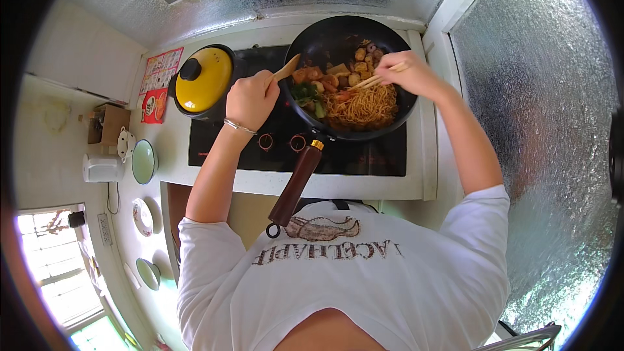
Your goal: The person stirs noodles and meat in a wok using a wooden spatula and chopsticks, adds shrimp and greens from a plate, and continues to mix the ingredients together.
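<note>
A black wok [336, 34] sits on the cooktop with its brown handle [296, 183] pointing towards me. Brown noodles [363, 107] fill its near right part, with leafy greens [308, 95] at the left and fish balls, sausage and other browned pieces behind. My left hand [253, 100] is closed around a wooden spatula [288, 67], whose blade reaches over the wok's left rim. In my right hand [407, 73] is a pair of wooden chopsticks [368, 82]; their tips touch the food just behind the noodles. A bracelet circles my left wrist.
A pot with a yellow lid [207, 83] stands left of the wok on the black glass cooktop [360, 158]. Printed packets [155, 106] lie beyond the pot. Green-lined bowls [144, 162] and a plate [143, 217] are on the left counter. A foil-covered wall [526, 107] rises close on the right.
</note>
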### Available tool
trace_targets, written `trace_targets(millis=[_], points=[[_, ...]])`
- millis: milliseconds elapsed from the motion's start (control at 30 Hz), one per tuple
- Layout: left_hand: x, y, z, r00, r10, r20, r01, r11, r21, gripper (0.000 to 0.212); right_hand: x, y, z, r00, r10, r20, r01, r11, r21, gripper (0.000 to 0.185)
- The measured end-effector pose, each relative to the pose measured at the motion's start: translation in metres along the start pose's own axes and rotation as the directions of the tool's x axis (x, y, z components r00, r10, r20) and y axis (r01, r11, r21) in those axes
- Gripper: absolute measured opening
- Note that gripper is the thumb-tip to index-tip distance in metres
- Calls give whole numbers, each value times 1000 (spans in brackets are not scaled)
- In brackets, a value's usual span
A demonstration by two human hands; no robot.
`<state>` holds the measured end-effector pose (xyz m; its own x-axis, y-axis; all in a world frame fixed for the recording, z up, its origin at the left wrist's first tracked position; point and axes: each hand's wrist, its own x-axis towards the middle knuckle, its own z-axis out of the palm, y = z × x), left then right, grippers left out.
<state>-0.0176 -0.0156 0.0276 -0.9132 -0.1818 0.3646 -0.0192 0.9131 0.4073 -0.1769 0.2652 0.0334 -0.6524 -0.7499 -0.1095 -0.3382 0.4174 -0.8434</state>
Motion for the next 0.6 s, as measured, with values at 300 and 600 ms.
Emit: trace_targets(millis=[300,600], points=[[-16,1,-2,998,-58,-32,49,970,-239,8,-60,-16,15,977,-141,159,180,947,-267,12],[-22,-2,18,1000,-27,-10,25,981,-195,11,-20,24,21,833,-551,-52,415,685,-599,16]])
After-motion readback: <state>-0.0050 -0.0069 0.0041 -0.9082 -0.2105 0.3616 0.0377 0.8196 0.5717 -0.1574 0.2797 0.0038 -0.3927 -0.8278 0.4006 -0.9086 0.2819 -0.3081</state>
